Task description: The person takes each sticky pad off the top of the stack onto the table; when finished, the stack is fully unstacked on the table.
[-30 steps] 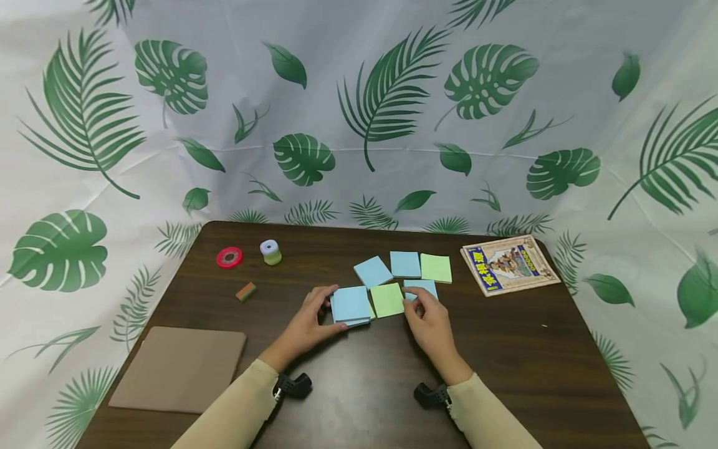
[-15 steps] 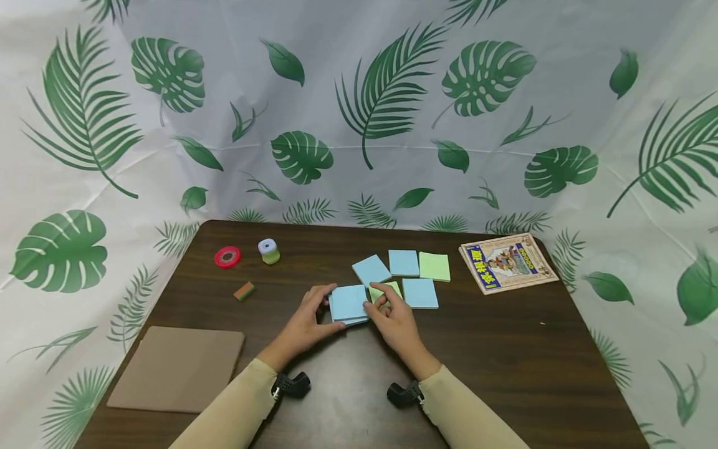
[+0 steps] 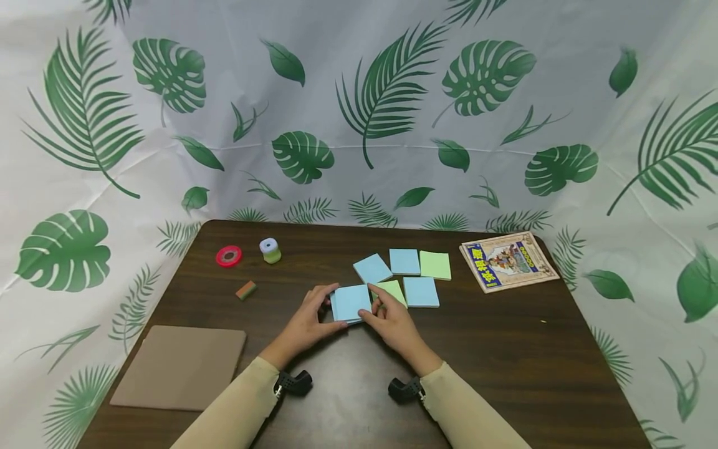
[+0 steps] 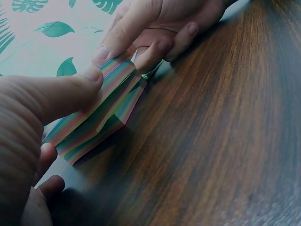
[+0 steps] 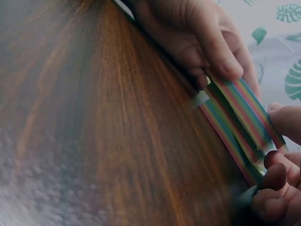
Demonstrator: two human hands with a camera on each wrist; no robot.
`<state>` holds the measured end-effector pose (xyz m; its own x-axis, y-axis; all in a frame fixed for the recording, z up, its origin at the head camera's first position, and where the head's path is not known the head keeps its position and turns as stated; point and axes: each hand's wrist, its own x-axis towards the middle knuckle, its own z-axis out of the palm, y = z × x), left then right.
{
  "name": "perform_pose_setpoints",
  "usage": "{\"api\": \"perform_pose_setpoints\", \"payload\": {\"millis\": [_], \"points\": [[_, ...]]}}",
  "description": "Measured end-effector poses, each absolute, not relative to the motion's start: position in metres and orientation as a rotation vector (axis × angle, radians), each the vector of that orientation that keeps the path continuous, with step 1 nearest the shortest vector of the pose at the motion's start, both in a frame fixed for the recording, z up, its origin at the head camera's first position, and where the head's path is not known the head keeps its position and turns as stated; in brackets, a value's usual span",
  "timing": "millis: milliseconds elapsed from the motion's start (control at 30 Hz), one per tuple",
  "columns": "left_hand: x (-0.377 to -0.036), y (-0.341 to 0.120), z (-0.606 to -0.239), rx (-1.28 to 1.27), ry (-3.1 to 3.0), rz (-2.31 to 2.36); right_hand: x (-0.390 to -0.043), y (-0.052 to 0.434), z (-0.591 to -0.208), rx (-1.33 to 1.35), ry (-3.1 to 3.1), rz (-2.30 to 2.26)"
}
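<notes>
Left hand [image 3: 305, 324] grips note stack [image 3: 351, 302] at left edge; right hand [image 3: 392, 324] pinches right edge; stack lies flat between both.

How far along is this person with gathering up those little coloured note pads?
Partly there, it seems. A stack of pads with a blue top is already piled, and both the left hand and right hand grip it. Still lying loose: a green pad beside the stack, two blue pads, a tilted blue one and a green one.

red tape roll [image 3: 229, 256], comic book [image 3: 508, 260], brown mat [image 3: 178, 368]
</notes>
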<state>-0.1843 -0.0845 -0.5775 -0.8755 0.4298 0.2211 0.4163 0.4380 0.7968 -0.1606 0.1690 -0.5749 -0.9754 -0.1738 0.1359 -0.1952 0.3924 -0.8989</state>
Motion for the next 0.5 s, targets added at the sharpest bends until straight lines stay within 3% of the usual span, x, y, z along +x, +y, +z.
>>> {"api": "perform_pose_setpoints", "payload": {"millis": [500], "points": [[-0.183, -0.085, -0.576, 0.847, 2.653, 1.466, -0.154, 0.18, -0.581, 0.476, -2.344, 1.919]]}}
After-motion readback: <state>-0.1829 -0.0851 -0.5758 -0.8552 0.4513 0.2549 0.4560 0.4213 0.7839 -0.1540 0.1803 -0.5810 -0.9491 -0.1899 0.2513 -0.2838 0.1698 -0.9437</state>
